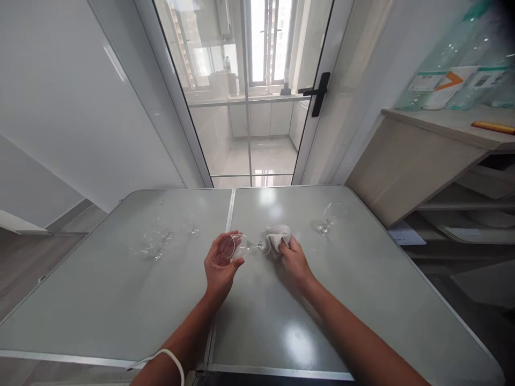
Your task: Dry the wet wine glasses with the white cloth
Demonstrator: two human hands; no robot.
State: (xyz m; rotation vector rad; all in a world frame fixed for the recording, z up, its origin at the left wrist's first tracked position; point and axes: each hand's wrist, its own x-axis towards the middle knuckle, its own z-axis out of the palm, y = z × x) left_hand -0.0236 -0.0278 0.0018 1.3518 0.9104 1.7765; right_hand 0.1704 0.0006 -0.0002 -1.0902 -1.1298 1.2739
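Observation:
My left hand [220, 264] is wrapped round the bowl of a clear stemmed wine glass [241, 245], which lies sideways in the air with its foot pointing right. In my right hand [295, 257] is a bunched white cloth [279, 236], pinched between thumb and fingers. The cloth is right beside the foot of the glass; whether the two touch I cannot tell. One more wine glass [323, 229] stands on the table to the right of the cloth. Several others, among them a wine glass [193, 230], stand on the left side.
Both hands are over a grey-green table [257, 321] with a metal seam across it. Beyond its far edge is a glass door [273, 155] with a black handle [321, 95]. At right, a wooden shelf [434, 161] holds plastic bottles [454, 88] and a yellow-orange object [493, 127].

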